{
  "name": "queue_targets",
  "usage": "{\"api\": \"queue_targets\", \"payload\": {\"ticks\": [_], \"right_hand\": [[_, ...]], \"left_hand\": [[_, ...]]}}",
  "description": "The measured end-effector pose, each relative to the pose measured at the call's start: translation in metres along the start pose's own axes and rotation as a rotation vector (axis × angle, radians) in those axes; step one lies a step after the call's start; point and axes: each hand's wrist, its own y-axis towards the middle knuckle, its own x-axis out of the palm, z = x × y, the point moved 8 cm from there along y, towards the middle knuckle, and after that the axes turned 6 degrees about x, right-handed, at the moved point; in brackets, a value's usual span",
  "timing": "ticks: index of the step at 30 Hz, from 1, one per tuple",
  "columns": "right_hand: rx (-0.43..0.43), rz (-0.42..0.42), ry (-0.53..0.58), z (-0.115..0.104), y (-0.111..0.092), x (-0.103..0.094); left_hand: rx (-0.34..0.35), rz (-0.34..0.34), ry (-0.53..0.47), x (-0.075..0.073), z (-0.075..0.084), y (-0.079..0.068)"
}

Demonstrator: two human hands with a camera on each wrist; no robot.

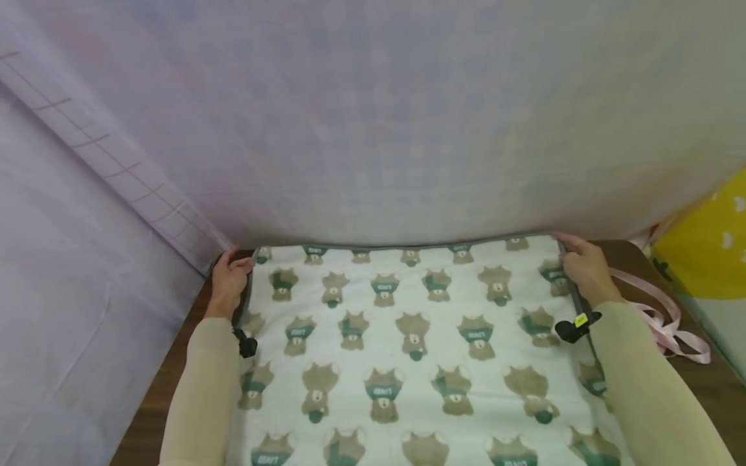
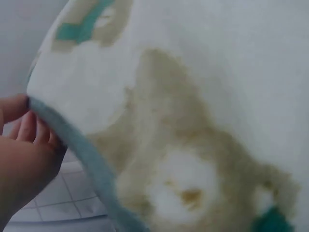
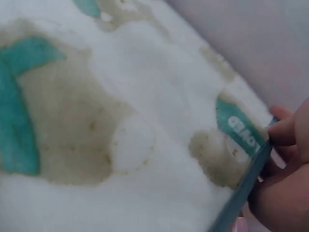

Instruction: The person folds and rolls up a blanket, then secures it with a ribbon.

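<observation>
A white blanket (image 1: 416, 294) printed with brown bears in green scarves and shirts is spread out before me, its edge bound in grey-green trim (image 2: 89, 152). At its far left corner my left hand (image 1: 229, 281) pinches the trim between thumb and fingers. My right hand (image 1: 587, 270) grips the far right corner the same way. The right wrist view shows the thumb and fingers of that hand (image 3: 285, 169) closed over the bound edge. Between the two hands the far edge runs nearly straight. The blanket's near end lies below the head view.
Under the blanket is a dark brown wooden table (image 1: 153, 404). A pink ribbon (image 1: 670, 327) lies loosely looped on its right side. Pale hanging cloth (image 1: 396, 136) stands close behind the far edge, with white cloth (image 1: 76, 272) at left and a yellow patterned cloth (image 1: 702, 249) at right.
</observation>
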Motion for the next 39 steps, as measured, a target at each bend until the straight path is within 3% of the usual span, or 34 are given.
{"api": "queue_targets", "payload": {"ticks": [3,5,9,13,17,21,25,27,29,31,36,39], "right_hand": [[-0.036,0.037,0.047,-0.003,-0.001,-0.003],[-0.035,0.011,0.044,-0.002,-0.002,-0.001],[0.001,-0.136,-0.077,0.004,-0.006,0.009],[-0.036,-0.226,-0.306,0.001,-0.013,0.020],[-0.234,-0.219,-0.466,-0.016,-0.029,0.033],[-0.454,-0.237,-0.516,-0.030,-0.063,0.051],[-0.636,-0.307,-0.530,-0.038,-0.109,0.071],[-0.669,-0.347,-0.546,-0.037,-0.128,0.079],[-0.661,-0.377,-0.567,-0.032,-0.143,0.085],[-0.595,-0.407,-0.599,-0.024,-0.152,0.088],[-0.407,-0.453,-0.639,0.004,-0.162,0.086],[-0.380,-0.454,-0.644,0.015,-0.165,0.085]], "left_hand": [[0.029,0.062,-0.021,-0.003,0.005,-0.001],[0.013,0.053,-0.006,-0.002,0.004,-0.003],[-0.024,-0.085,0.105,0.007,0.001,-0.008],[0.010,-0.244,0.244,0.016,0.001,-0.013],[0.088,-0.383,0.432,0.027,0.006,-0.025],[0.205,-0.486,0.604,0.041,0.013,-0.043],[0.375,-0.590,0.671,0.056,0.024,-0.071],[0.446,-0.652,0.669,0.062,0.030,-0.089],[0.494,-0.719,0.697,0.066,0.031,-0.109],[0.480,-0.776,0.727,0.069,0.030,-0.127],[0.348,-0.853,0.877,0.070,0.015,-0.155],[0.283,-0.868,0.938,0.068,0.003,-0.163]]}}
